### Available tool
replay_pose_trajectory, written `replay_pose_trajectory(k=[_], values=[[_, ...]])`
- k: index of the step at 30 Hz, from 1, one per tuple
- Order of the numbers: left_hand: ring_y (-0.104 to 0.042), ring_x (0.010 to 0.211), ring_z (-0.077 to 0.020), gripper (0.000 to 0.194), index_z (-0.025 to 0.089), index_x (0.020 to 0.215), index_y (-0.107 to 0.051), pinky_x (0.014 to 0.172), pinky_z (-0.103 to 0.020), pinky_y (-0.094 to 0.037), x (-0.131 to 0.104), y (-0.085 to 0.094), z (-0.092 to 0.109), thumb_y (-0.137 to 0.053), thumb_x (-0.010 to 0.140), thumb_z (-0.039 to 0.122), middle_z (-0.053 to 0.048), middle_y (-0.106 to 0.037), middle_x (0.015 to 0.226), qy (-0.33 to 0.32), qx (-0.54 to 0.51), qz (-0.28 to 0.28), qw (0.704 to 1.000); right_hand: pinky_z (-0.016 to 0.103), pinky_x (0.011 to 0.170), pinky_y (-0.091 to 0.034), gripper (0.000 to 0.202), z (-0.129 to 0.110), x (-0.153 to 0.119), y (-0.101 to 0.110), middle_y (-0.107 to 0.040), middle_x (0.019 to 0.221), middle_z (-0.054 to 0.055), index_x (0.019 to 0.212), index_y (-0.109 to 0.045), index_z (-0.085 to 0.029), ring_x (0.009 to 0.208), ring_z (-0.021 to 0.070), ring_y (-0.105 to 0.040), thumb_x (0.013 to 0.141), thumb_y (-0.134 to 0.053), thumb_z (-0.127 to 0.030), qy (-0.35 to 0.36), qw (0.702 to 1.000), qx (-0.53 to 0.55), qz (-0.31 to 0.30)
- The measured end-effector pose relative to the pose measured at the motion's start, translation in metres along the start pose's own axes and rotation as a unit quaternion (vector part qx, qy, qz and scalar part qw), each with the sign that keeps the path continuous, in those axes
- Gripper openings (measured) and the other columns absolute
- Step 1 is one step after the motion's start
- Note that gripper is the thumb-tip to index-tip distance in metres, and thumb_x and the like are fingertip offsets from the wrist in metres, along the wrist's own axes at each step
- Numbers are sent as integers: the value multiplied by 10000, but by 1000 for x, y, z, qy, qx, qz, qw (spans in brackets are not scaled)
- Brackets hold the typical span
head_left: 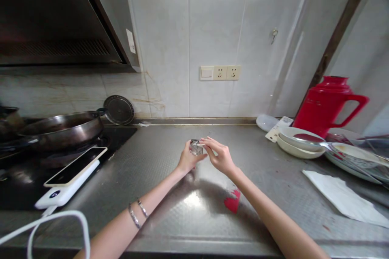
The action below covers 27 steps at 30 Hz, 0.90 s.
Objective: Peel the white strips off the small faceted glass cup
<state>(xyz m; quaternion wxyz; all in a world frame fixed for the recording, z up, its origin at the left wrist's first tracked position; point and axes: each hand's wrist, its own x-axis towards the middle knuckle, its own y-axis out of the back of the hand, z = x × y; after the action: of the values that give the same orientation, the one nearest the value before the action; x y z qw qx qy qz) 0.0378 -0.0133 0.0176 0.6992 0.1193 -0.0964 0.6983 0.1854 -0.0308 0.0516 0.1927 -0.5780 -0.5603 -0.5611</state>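
1. Head view: nearest you, a white cable (73, 213) is looping at the lower left, and two bracelets (134, 215) are circling your left forearm.
2. Just beside your right forearm, a red patch (232, 201) is showing on the metal bench (158, 149).
3. To your right, a white sheet (346, 198) is lying flat; to your left, a white power bank (65, 192) is resting against a phone (75, 167).
4. Ahead of you, at the middle of the bench, your left hand (186, 158) is grasping a small clear container (196, 149), its fingers curling around the side.
5. Your right hand (221, 157) is reaching over to the container's upper right, fingers extending; you cannot tell whether they are pinching anything.
6. Farther right, stacked bowls (300, 151) are sitting in front of a red jug (319, 107).
7. Farther left, a wide pan (69, 131) is standing on the cooktop (121, 133), and a dark round disc (119, 110) is leaning near the wall (164, 28).
8. Farthest, a switch and socket panel (220, 73) is facing you from the wall.
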Motion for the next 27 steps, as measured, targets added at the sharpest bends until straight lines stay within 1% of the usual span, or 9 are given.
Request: replay_pose_trajectory(k=[2,4,8,12,16,19,23,25,27], values=[[-621,718,-167,625,181,1044,-534,624,-299,-523,-1,-2,0,-846,512,283,-9,-629,827,-5,22,2,1000,393,960,-522,265,2,2,-2,-719,1057,44,1076,-671,-243,1044,213,-660,921,-460,-199,-38,998,-17,43],[-629,789,-190,644,177,1049,-523,689,-323,-523,-4,-6,2,-844,495,243,-30,-638,879,-23,52,3,998,389,945,-530,269,5,4,-6,-710,1085,57,1086,-668,-239,1064,223,-650,919,-459,-198,-64,996,-36,55],[-630,833,-212,627,173,1051,-509,721,-327,-511,-11,-10,9,-802,497,172,-49,-641,937,-45,104,-12,994,423,987,-500,282,8,8,-12,-719,1048,80,1072,-670,-202,993,218,-681,912,-444,-152,-24,998,-44,-38],[-635,805,-203,592,174,1048,-520,673,-293,-507,-12,-7,11,-793,524,209,-51,-652,928,-49,107,-20,993,451,1001,-489,300,2,7,-10,-721,1034,82,1057,-664,-195,983,204,-682,909,-417,-110,36,994,-49,-90],[-579,555,-131,625,166,1133,-490,437,-223,-426,-7,-2,7,-768,589,300,-32,-657,860,-6,123,-22,992,459,1029,-465,337,-5,6,-6,-703,1092,82,1109,-637,-192,1037,197,-661,887,-414,-73,86,990,-37,-102],[-526,473,-88,669,160,1157,-485,373,-180,-363,-3,0,2,-784,577,304,-10,-648,813,12,84,-30,996,415,1000,-499,318,-6,6,-6,-711,1080,60,1102,-645,-208,1052,199,-656,895,-431,-96,68,995,-6,-75],[-584,563,-107,599,158,1078,-549,441,-181,-426,-1,-3,-1,-807,554,295,-9,-648,803,19,58,-21,998,397,962,-531,286,3,6,-10,-723,1046,33,1084,-664,-242,1041,221,-661,913,-455,-147,-13,999,-3,29],[-593,577,-114,573,161,1055,-565,458,-188,-441,-2,-4,0,-806,551,288,-3,-646,784,26,56,-17,998,410,968,-526,288,9,5,-11,-720,1056,41,1103,-661,-241,1044,229,-659,917,-457,-159,-15,999,-13,25],[-579,555,-106,504,159,1012,-583,452,-186,-436,-2,-3,4,-788,568,281,8,-637,746,27,47,-20,998,415,974,-522,303,12,3,-12,-708,1090,57,1134,-652,-230,1059,230,-652,917,-454,-155,8,1000,-16,-10]])
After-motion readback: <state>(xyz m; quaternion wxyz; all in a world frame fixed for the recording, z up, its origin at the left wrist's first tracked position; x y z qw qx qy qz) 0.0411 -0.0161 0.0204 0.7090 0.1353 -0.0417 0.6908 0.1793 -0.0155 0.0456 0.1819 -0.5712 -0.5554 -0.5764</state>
